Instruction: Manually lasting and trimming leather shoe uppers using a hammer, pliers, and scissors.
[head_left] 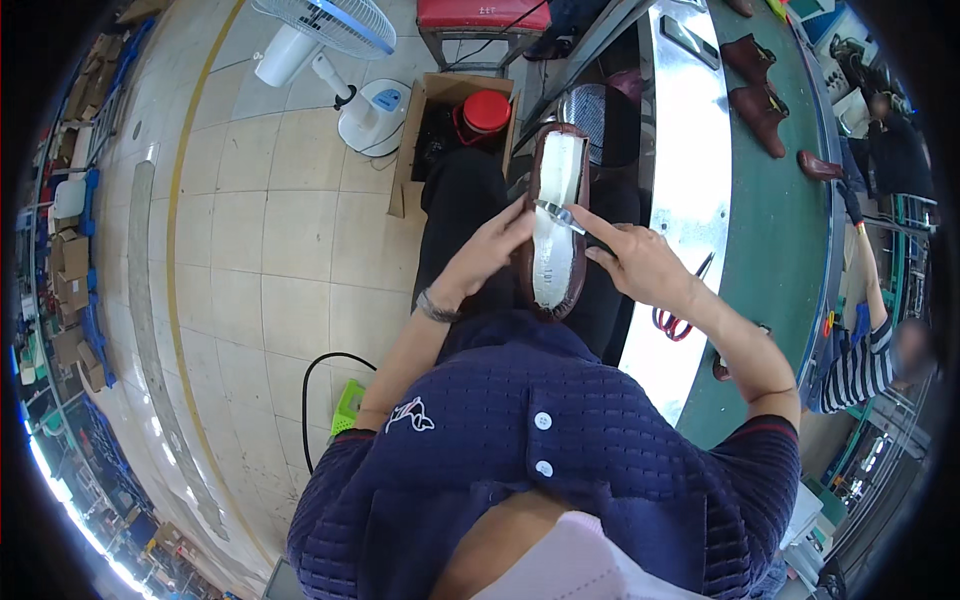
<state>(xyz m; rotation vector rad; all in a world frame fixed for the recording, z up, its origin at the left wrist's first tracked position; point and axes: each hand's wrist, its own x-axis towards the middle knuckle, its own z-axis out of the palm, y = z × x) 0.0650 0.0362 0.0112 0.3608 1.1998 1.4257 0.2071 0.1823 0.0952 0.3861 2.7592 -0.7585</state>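
Note:
An upturned brown leather shoe [555, 270] lies lengthwise across my lap, its white underside facing up and the leather edge folded in around it. My left hand [488, 252] grips the shoe's left side, with the fingertips close to the tool. In my right hand [645, 264] is a hand tool with a shiny metal head and dark handle [560, 214]; its tip touches the white underside near the left edge. My right fingers cover much of the handle, so its exact kind cannot be told.
At my right runs a metal ledge [690, 150] with red-handled scissors [672, 324], beside a green conveyor belt [745, 220] carrying brown boots [760, 115]. Ahead stand a cardboard box [405, 165] holding a red-lidded jar [486, 111], a fan [375, 118] and a red stool [480, 14]. People work beyond the belt.

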